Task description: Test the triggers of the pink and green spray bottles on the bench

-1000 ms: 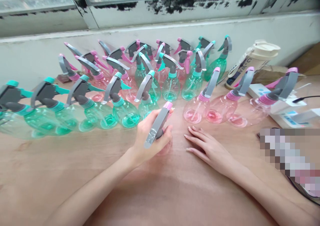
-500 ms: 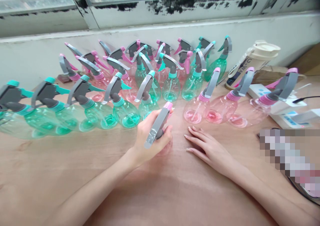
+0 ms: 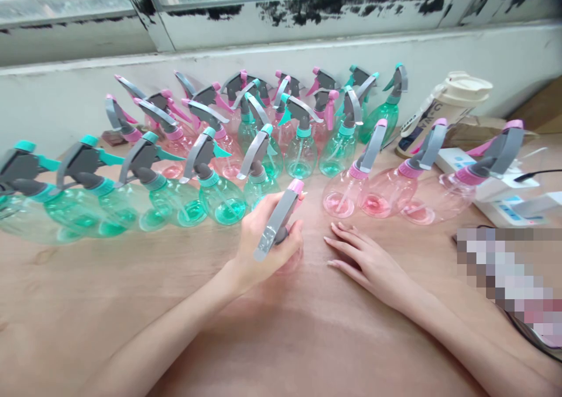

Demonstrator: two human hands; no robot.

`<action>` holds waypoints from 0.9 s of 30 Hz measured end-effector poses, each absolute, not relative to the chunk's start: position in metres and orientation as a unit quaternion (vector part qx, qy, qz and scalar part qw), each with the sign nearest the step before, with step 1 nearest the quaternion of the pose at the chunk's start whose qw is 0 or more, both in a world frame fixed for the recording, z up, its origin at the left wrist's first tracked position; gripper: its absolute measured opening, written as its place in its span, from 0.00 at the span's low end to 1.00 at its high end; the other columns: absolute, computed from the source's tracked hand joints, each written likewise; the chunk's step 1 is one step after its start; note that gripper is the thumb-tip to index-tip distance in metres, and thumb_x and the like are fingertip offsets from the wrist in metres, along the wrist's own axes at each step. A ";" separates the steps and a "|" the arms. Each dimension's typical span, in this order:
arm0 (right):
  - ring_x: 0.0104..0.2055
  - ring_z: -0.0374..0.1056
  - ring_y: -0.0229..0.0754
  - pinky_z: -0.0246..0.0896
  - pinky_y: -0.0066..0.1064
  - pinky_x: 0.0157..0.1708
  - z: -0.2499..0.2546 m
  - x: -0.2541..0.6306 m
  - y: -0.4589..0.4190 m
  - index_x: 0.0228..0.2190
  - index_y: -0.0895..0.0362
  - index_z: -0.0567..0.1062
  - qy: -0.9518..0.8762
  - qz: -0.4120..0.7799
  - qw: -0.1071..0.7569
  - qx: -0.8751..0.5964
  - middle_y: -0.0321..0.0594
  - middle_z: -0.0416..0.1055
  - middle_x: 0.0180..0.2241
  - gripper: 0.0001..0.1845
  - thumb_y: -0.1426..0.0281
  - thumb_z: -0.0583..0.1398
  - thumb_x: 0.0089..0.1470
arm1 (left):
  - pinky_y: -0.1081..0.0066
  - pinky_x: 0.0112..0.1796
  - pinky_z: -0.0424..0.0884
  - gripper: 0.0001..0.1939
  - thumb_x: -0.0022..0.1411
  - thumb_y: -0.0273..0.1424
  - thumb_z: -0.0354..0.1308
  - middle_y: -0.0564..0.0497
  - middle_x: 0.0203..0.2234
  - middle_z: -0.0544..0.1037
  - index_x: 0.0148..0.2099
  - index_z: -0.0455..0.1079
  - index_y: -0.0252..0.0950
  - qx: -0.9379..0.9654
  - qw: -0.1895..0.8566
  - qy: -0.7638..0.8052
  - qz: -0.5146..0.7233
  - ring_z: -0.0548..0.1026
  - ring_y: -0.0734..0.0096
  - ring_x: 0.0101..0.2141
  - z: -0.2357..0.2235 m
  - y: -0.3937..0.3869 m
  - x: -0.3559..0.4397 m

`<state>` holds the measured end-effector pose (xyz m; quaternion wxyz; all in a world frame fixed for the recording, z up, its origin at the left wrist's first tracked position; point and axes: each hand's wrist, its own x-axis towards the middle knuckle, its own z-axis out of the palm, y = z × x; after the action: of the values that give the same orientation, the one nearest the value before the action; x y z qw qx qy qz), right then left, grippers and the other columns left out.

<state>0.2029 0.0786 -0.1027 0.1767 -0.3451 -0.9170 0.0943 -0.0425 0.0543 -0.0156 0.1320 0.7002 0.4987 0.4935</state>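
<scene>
My left hand (image 3: 259, 236) is wrapped round a pink spray bottle (image 3: 277, 221) with a grey trigger head and a pink nozzle tip. The bottle stands on the wooden table (image 3: 246, 338), its body mostly hidden behind my fingers. My right hand (image 3: 366, 256) lies flat on the table to the right, fingers spread and holding nothing. Just beyond it stand three pink spray bottles, the nearest being a clear pink one (image 3: 345, 195). A row of green spray bottles, one of them a bright green bottle (image 3: 223, 201), extends leftward from my left hand.
Several more pink and green bottles crowd the back, among them a green bottle (image 3: 301, 151). At the right are a cream lidded tumbler (image 3: 443, 116), a white power strip (image 3: 504, 209) with a cable and a pixelated object (image 3: 518, 286). A wall (image 3: 57, 101) and windows close off the back.
</scene>
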 end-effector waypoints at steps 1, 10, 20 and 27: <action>0.66 0.57 0.55 0.56 0.55 0.63 -0.103 0.203 0.078 0.56 0.59 0.72 -0.917 0.094 0.177 -0.345 0.53 0.63 0.63 0.23 0.60 0.54 0.66 | 0.62 0.44 0.74 0.15 0.59 0.26 0.57 0.48 0.42 0.78 0.50 0.67 0.41 0.702 0.128 0.500 0.491 0.77 0.64 0.42 -0.013 0.054 -0.043; 0.66 0.58 0.56 0.56 0.55 0.63 -0.103 0.203 0.078 0.56 0.59 0.72 -0.914 0.102 0.187 -0.345 0.54 0.64 0.63 0.23 0.61 0.55 0.65 | 0.62 0.41 0.73 0.09 0.60 0.29 0.56 0.50 0.36 0.76 0.45 0.68 0.40 0.709 0.119 0.508 0.474 0.76 0.65 0.37 -0.010 0.051 -0.043; 0.65 0.58 0.56 0.56 0.58 0.62 -0.102 0.201 0.078 0.56 0.56 0.72 -0.908 0.123 0.202 -0.347 0.53 0.65 0.62 0.22 0.62 0.56 0.64 | 0.67 0.36 0.74 0.16 0.58 0.31 0.57 0.50 0.40 0.77 0.49 0.66 0.40 0.660 0.172 0.538 0.496 0.75 0.73 0.27 -0.014 0.047 -0.040; 0.65 0.59 0.55 0.56 0.56 0.63 -0.101 0.200 0.078 0.56 0.56 0.73 -0.908 0.119 0.206 -0.346 0.53 0.65 0.62 0.22 0.62 0.56 0.64 | 0.65 0.39 0.74 0.23 0.54 0.30 0.58 0.48 0.45 0.78 0.54 0.62 0.41 0.670 0.139 0.549 0.481 0.77 0.66 0.37 -0.006 0.041 -0.044</action>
<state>0.2001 0.0781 -0.1013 0.2064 -0.3458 -0.9076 0.1185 -0.0442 0.0407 -0.0062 0.1386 0.6695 0.5487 0.4811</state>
